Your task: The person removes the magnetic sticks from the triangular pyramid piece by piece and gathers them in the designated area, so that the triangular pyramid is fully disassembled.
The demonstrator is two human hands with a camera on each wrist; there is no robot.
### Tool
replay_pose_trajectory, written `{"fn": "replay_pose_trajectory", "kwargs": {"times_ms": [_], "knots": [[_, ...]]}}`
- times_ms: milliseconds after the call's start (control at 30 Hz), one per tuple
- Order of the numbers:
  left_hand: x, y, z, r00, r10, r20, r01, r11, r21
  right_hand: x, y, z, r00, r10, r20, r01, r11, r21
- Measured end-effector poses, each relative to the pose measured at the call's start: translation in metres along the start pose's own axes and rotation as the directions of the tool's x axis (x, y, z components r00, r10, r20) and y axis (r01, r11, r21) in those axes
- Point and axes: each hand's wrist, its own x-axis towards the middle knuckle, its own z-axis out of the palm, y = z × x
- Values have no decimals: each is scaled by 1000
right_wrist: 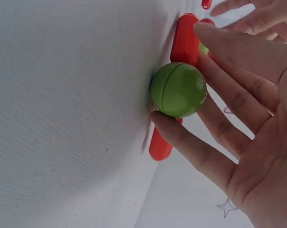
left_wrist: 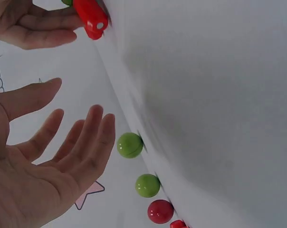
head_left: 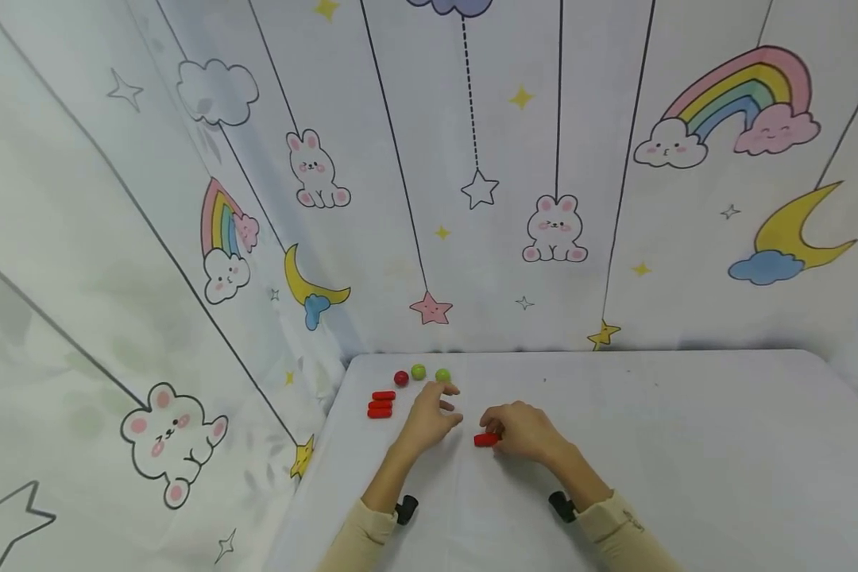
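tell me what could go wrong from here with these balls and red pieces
The green ball at the right hand might roll if nudged. The red piece at that hand's fingertips could slip. The left hand appears close to another green ball and might knock it.

Light tan cloth sleeves [head_left: 361, 531] show on left and right, with small, black, tube-shaped wrist gadgets [head_left: 562, 507], maybe plastic.
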Motion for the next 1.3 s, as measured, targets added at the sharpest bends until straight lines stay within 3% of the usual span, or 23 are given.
{"fn": "replay_pose_trajectory", "kwargs": {"times_ms": [200, 500, 767, 967, 1067, 1300], "knots": [[-4, -4, 8, 989, -21, 146, 34, 996, -85, -1, -2, -3, 1000, 16, 1, -16, 997, 72], [-9, -10, 13, 969, -62, 239, 126, 957, -262, 0, 7, -6, 998, -48, -51, 55, 987, 151], [-13, -10, 11, 955, -58, 291, 149, 942, -301, 4, 9, -3, 993, -86, -80, 101, 973, 209], [-13, -8, 12, 956, -67, 285, 152, 945, -288, 6, 9, 1, 993, -6, -121, 31, 977, 212], [-13, -9, 13, 958, -79, 277, 158, 948, -277, 6, 8, 1, 988, 81, -135, -45, 968, 248], [-11, -6, 20, 962, -88, 257, 159, 950, -269, 4, 8, 1, 943, 291, -160, -226, 916, 332]]}}
